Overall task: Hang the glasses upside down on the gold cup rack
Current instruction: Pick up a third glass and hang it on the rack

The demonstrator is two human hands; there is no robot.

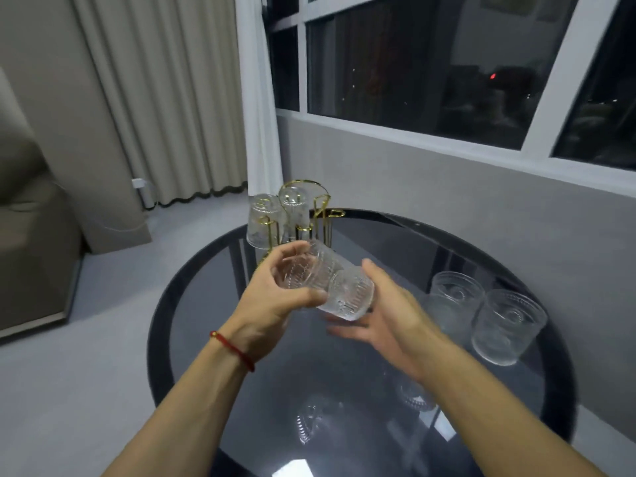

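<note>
A clear ribbed glass (339, 285) lies tilted on its side in the air above the round table, its base toward me. My left hand (275, 297) grips its far, open end with thumb and fingers. My right hand (382, 313) cups under the base end, fingers spread beneath it. Just behind stands the gold cup rack (318, 218) at the table's far edge. Two glasses hang upside down on the rack: one at the left (263, 220), one higher in the middle (294, 204). The rack's right-hand prongs are bare. Two more glasses (454, 299) (507, 325) stand upright on the table at the right.
The round dark glass table (395, 242) reflects the hands and glasses. A grey wall and large window run along the right. Curtains hang behind the rack, and a beige sofa (27, 235) stands at the far left on grey floor.
</note>
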